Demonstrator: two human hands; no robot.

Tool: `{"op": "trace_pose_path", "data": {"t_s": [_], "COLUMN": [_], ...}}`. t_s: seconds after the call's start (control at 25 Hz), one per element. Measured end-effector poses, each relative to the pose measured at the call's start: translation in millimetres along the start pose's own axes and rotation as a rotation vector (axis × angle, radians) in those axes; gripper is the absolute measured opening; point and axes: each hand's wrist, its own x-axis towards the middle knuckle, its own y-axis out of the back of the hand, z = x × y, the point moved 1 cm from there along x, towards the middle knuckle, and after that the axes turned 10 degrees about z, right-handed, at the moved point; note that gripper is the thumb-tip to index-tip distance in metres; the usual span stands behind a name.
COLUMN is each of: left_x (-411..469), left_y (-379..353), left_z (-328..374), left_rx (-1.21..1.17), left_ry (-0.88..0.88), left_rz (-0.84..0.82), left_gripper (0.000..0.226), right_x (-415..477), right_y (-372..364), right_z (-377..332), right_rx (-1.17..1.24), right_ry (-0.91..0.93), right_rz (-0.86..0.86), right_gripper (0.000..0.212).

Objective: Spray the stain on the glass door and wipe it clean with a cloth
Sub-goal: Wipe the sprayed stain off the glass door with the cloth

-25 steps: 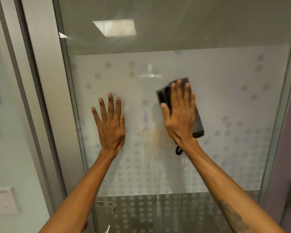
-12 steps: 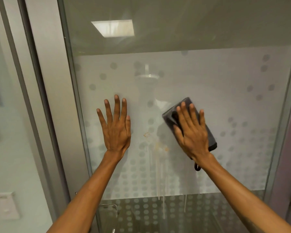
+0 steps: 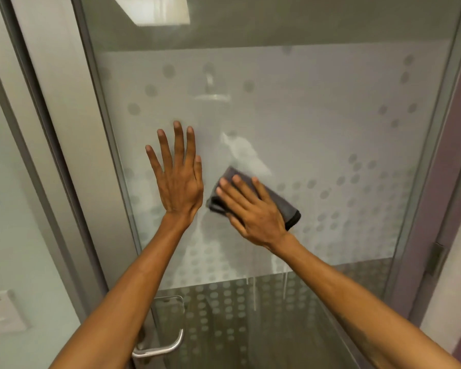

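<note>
Inspector: Grip status?
Aide: Right hand [image 3: 253, 211] flat, fingers spread, pressing the folded cloth [image 3: 286, 206] on the glass door [image 3: 330, 115]; left hand [image 3: 177, 182] open, empty, braced just beside.
Inspector: Stain?
Aide: Hidden. Drips [image 3: 254, 291] below. Advise firm, overlapping downward strokes.

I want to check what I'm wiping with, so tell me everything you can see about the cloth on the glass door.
The cloth is dark grey, soft-looking like microfibre, with a darker stitched edge at its lower right corner. It is folded into a thick pad and pressed flat against the frosted, dotted glass door. The right hand lies spread over it, covering its middle and lower left, so only its top and right parts show. It sits just right of the left hand, apart from it.
</note>
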Motion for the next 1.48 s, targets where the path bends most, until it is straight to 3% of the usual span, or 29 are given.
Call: {"op": "trace_pose_path", "data": {"t_s": [0.08,0.16,0.24,0.36,0.48,0.56,0.68,0.84,0.92,1.04,1.16,1.24,1.32,1.48], "left_x": [-1,-5,-13,-16,-14,-16,-18,-21,-25,-24,-23,-22,-23,-21], "left_y": [0,-1,-2,-4,-4,-7,-9,-13,-14,-14,-14,-16,-17,-16], "left_z": [1,3,3,5,6,7,13,20,20,22,25,25,26,23], "left_rx": [0.004,-0.013,-0.036,-0.041,-0.044,-0.02,0.003,0.01,0.02,0.039,0.042,0.049,0.037,0.036], "left_ry": [0.015,0.037,0.057,0.065,0.076,0.066,0.114,0.178,0.153,0.143,0.14,0.153,0.153,0.134], "left_rz": [-0.004,0.005,0.009,0.012,0.006,0.018,0.048,0.097,0.108,0.141,0.162,0.169,0.175,0.169], "left_gripper": [0.054,0.053,0.052,0.052,0.052,0.052,0.052,0.053,0.053,0.054,0.054,0.054,0.053,0.054], "right_x": [-35,-61,-76,-53,4,17,-18,-101,-138,-153,-117,-76,-38,-25], "right_y": [2,9,21,34,33,22,8,7,12,30,51,53,44,11], "right_z": [11,33,58,91,88,58,13,23,51,110,160,164,138,33], "right_rx": [-0.039,-0.101,-0.155,-0.122,0.029,0.037,0.039,0.005,-0.029,-0.08,-0.037,0.008,0.035,0.151], "right_ry": [0.177,0.128,-0.12,-0.51,-0.698,-0.614,-0.278,0.029,-0.003,-0.288,-0.695,-0.791,-0.684,-0.235], "right_rz": [-0.04,0.007,0.055,0.118,0.239,0.225,0.06,-0.001,0.038,0.137,0.294,0.389,0.416,0.221], "right_gripper": [0.055,0.058,0.067,0.055,0.049,0.05,0.055,0.055,0.059,0.07,0.052,0.046,0.044,0.059]}}
